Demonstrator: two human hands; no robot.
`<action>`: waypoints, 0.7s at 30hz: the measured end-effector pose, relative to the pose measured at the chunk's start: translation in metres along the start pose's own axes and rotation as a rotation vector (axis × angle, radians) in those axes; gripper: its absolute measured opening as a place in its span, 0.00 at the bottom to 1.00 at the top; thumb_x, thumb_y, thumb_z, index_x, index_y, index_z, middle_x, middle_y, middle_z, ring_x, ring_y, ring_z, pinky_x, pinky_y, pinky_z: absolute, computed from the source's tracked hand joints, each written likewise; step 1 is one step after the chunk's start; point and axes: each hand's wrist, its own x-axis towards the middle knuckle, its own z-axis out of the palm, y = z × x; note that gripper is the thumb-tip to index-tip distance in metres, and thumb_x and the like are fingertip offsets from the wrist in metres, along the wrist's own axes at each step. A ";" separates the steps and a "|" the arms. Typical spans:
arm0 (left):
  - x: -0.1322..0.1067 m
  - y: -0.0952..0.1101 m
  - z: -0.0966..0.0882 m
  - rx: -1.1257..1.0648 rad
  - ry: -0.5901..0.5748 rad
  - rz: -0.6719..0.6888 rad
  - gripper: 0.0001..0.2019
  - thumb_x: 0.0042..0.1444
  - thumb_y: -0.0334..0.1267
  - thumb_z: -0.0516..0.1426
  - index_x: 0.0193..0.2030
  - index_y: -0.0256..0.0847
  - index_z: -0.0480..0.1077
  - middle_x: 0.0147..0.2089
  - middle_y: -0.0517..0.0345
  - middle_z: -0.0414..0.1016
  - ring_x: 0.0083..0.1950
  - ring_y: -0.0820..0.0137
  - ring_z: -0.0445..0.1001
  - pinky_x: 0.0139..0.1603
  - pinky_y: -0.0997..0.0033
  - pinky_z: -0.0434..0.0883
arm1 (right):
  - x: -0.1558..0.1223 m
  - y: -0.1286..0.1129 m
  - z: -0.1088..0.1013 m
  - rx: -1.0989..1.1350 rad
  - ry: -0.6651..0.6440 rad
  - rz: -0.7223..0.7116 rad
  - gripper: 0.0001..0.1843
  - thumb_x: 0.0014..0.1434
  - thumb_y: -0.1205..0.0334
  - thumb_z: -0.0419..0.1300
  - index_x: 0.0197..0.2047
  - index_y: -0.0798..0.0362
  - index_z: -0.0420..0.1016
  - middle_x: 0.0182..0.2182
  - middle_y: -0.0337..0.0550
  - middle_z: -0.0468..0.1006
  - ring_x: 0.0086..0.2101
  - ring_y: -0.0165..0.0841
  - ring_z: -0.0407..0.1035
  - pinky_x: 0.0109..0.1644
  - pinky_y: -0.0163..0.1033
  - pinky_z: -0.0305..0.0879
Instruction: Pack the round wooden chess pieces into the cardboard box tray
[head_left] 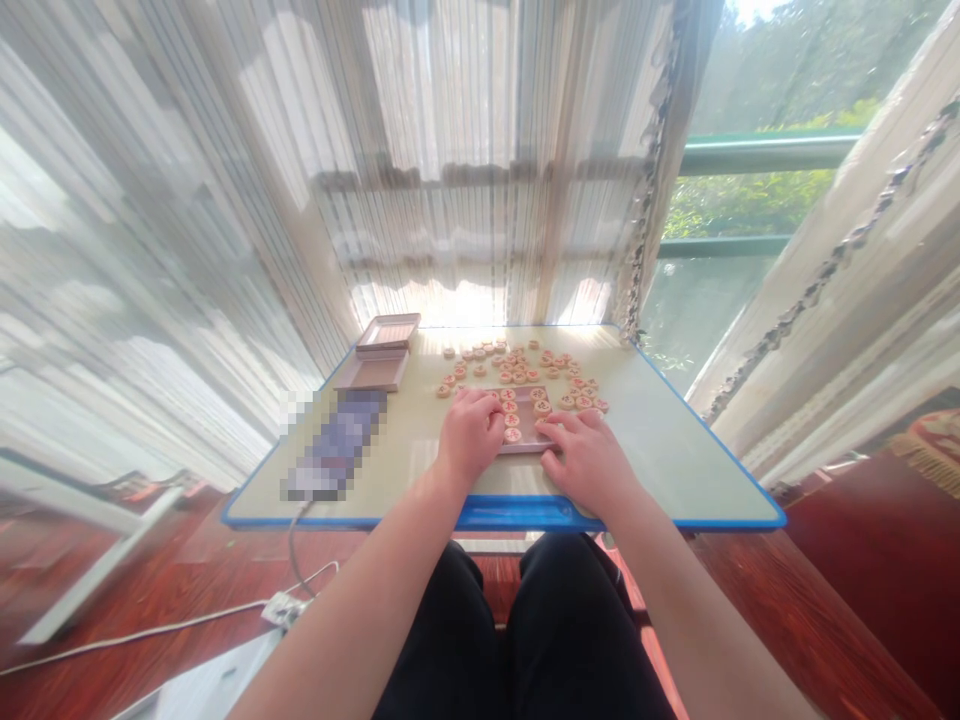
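Head view: at far left, a cable [291,545] is trailing over the front edge of the worktop [675,460] from a blurred-out object [337,440]; a snag could drag it down. Further right, the left hand [472,435] is resting, fingers curled, at the tray's left side; whether it is gripping anything, I cannot tell. Between both hands, the tray [526,420] is holding lined-up discs [511,421]; uneven pressure could jumble them. The right hand [589,450] is bending loosely over the tray's right side, grip unclear; a careless knuckle could scatter the loose discs [583,402] lying just beyond.
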 end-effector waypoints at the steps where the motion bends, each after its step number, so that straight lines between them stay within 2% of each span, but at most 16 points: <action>1: 0.000 0.000 0.000 0.002 -0.005 -0.001 0.10 0.51 0.25 0.51 0.24 0.42 0.69 0.29 0.57 0.72 0.36 0.67 0.68 0.46 0.66 0.67 | 0.000 0.000 0.000 0.007 -0.003 -0.001 0.18 0.54 0.64 0.54 0.48 0.51 0.76 0.46 0.43 0.76 0.43 0.41 0.61 0.53 0.45 0.56; 5: 0.001 -0.002 0.001 -0.019 0.004 -0.031 0.11 0.49 0.25 0.51 0.23 0.42 0.69 0.28 0.57 0.72 0.35 0.67 0.69 0.45 0.66 0.68 | 0.001 -0.001 -0.001 0.022 -0.006 0.007 0.18 0.54 0.64 0.54 0.48 0.52 0.75 0.45 0.44 0.76 0.43 0.41 0.62 0.53 0.45 0.56; 12: 0.003 -0.012 0.000 -0.052 0.135 -0.292 0.13 0.43 0.24 0.47 0.20 0.42 0.67 0.27 0.57 0.74 0.36 0.65 0.70 0.41 0.63 0.68 | 0.000 -0.002 -0.001 0.012 -0.006 0.029 0.18 0.54 0.64 0.54 0.47 0.52 0.75 0.46 0.44 0.76 0.45 0.41 0.61 0.54 0.45 0.56; 21: 0.005 -0.013 0.000 -0.052 0.117 -0.323 0.12 0.42 0.26 0.47 0.18 0.43 0.67 0.24 0.58 0.73 0.33 0.66 0.71 0.39 0.65 0.68 | 0.000 -0.002 -0.001 0.007 -0.003 0.017 0.19 0.54 0.64 0.54 0.48 0.52 0.75 0.47 0.45 0.75 0.46 0.41 0.63 0.54 0.45 0.56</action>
